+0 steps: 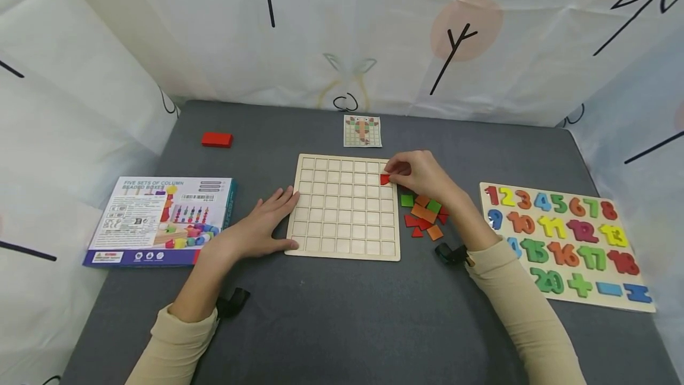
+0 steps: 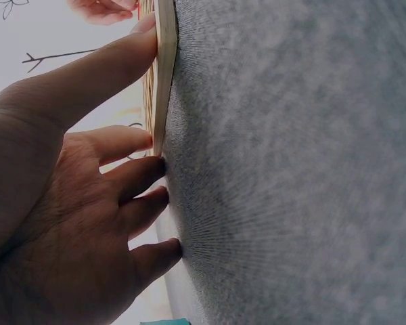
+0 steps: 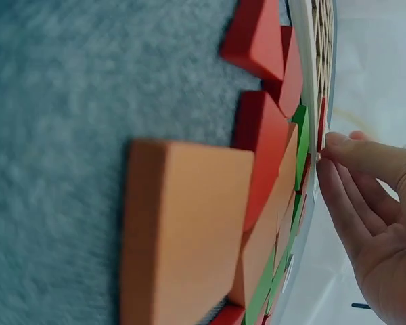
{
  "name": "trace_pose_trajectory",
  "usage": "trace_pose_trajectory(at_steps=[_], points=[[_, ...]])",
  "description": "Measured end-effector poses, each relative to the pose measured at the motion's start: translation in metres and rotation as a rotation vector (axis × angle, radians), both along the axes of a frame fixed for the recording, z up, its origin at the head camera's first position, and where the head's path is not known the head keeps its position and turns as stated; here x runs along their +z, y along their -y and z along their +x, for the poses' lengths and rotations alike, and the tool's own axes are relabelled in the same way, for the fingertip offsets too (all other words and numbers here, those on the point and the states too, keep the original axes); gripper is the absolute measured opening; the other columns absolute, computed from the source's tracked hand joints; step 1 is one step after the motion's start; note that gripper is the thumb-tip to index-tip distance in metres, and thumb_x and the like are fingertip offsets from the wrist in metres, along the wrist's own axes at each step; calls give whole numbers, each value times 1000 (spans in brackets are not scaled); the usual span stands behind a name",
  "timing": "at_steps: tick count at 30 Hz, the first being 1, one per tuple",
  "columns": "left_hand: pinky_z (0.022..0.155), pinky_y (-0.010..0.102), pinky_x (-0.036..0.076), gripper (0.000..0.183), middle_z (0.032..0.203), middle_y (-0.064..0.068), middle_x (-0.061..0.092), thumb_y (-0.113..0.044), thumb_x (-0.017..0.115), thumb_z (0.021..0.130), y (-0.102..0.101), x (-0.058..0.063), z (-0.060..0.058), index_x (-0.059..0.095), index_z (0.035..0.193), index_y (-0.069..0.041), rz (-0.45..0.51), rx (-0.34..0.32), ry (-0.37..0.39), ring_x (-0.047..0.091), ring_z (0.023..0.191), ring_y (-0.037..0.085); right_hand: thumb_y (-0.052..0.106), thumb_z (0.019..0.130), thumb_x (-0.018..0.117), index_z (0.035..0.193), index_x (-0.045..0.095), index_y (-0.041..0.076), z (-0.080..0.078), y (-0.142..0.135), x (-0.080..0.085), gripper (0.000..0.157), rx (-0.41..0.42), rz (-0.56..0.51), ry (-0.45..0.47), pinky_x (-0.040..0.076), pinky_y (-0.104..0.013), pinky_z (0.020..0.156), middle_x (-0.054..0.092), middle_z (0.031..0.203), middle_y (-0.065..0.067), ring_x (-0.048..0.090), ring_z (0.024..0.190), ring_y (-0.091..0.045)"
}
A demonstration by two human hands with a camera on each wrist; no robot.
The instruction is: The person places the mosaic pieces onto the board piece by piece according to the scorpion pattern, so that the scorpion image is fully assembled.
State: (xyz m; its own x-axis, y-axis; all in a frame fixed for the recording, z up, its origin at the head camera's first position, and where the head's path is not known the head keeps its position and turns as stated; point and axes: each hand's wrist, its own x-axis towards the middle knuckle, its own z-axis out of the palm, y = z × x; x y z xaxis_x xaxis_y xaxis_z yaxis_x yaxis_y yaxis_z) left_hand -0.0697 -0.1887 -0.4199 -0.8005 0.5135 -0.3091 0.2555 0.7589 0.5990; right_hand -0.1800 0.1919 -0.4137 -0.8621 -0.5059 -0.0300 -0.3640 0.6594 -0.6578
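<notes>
A wooden grid board point(image 1: 342, 207) lies flat in the middle of the table. My right hand point(image 1: 424, 176) is over its upper right edge and pinches a small red piece point(image 1: 384, 179) between thumb and fingertips. In the right wrist view the red piece point(image 3: 322, 122) stands out as a thin strip at the board's edge; its full shape is hidden. With fingers spread, my left hand point(image 1: 256, 227) touches the board's left edge, its thumb on the lower corner. Loose red, green and orange pieces point(image 1: 424, 213) are heaped beside the board, below the right hand.
A pattern card point(image 1: 363, 131) lies behind the board. At the right is a number puzzle board point(image 1: 579, 275); at the left, a printed box point(image 1: 130, 215). A red block point(image 1: 217, 139) sits at the back left. White printed cloth point(image 1: 374, 28) hangs around the grey table point(image 1: 331, 325).
</notes>
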Motion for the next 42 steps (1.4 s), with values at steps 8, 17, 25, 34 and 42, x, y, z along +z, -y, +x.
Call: trace_pose_trajectory(at_steps=[8, 17, 25, 34, 42], points=[[131, 78, 9, 102, 182, 23, 12, -36, 81, 98, 0, 1, 1, 20, 173, -3, 3, -4, 12, 7, 170, 50, 4, 99, 77, 112, 79, 2, 6, -14, 0, 13, -53, -35, 19, 66, -50, 94, 81, 111, -16, 80, 104, -31], [131, 78, 8, 102, 183, 23, 11, -37, 80, 99, 0, 1, 0, 20, 173, -3, 6, -9, 9, 7, 170, 50, 7, 100, 77, 117, 79, 2, 12, -44, 1, 17, -111, -30, 14, 62, -21, 85, 81, 110, -17, 79, 100, -32], [131, 77, 9, 101, 182, 23, 12, -37, 80, 99, 1, 2, 0, 20, 173, -3, 7, -13, 8, 7, 170, 50, 11, 96, 83, 118, 79, 2, 14, -60, 0, 24, -108, 71, 39, 54, -17, 78, 79, 104, -17, 73, 91, -24], [131, 78, 7, 102, 182, 24, 11, -37, 79, 99, 2, 2, 0, 19, 173, -2, 27, -15, 23, 6, 170, 50, 18, 92, 88, 116, 79, 2, 14, -60, -3, 31, -62, 133, 26, 54, -28, 81, 78, 102, -15, 69, 91, -24], [131, 78, 7, 102, 182, 24, 11, -38, 79, 100, 3, 0, -1, 18, 173, -2, 25, -20, 21, 6, 170, 51, 13, 94, 84, 116, 79, 0, 14, -57, -3, 27, -56, 144, 0, 56, -34, 80, 77, 99, -15, 68, 88, -22]])
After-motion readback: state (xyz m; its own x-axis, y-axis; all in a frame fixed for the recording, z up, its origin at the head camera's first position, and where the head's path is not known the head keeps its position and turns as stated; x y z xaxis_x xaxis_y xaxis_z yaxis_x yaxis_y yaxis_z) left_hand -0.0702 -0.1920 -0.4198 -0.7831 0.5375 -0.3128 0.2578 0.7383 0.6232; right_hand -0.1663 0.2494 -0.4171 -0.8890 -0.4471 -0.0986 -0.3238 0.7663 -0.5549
